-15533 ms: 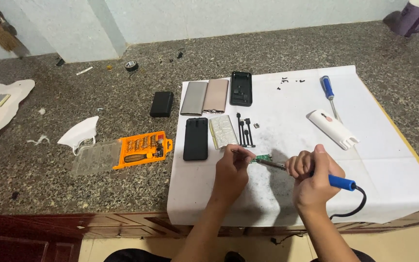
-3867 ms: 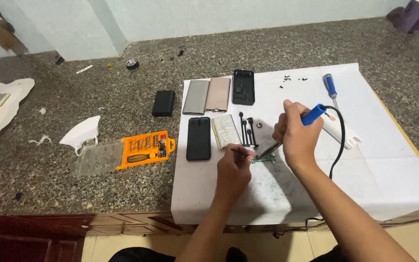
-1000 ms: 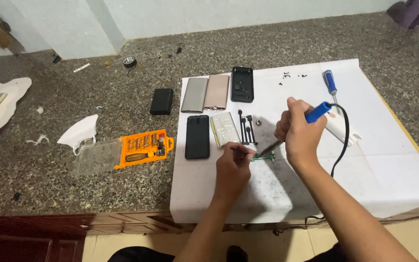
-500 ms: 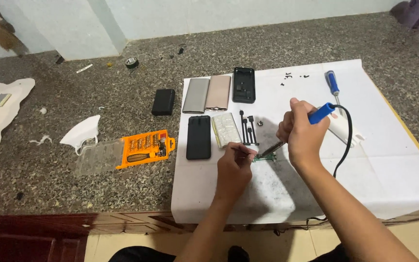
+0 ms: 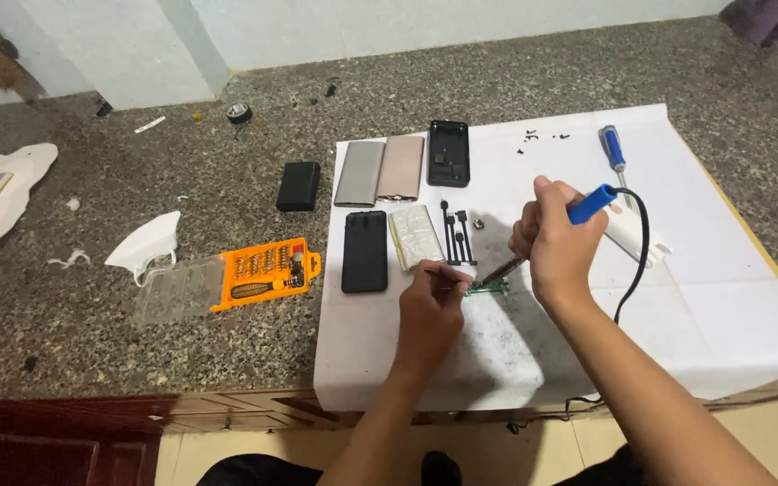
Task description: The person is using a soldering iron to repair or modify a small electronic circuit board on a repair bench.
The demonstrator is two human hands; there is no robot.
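Observation:
My right hand (image 5: 558, 241) grips a blue-handled soldering iron (image 5: 587, 205), its tip angled down to a small green circuit board (image 5: 487, 287) lying on the white paper sheet (image 5: 722, 297). My left hand (image 5: 429, 306) pinches a thin metal tool, likely tweezers, whose tip touches the left end of that board. The iron's black cord (image 5: 634, 261) loops down off the counter's front edge.
On the paper lie a black phone (image 5: 365, 251), a silver case (image 5: 359, 174), a rose-gold case (image 5: 401, 167), a black back cover (image 5: 448, 153), a blue screwdriver (image 5: 613, 151) and small black parts (image 5: 457, 236). An orange bit set (image 5: 265, 272), a black block (image 5: 299, 186) and white scraps (image 5: 144, 243) rest on the granite.
Long ago the iron lay low near the front edge; since about four seconds ago it stands tilted over the board. Over the last second both hands have held almost still.

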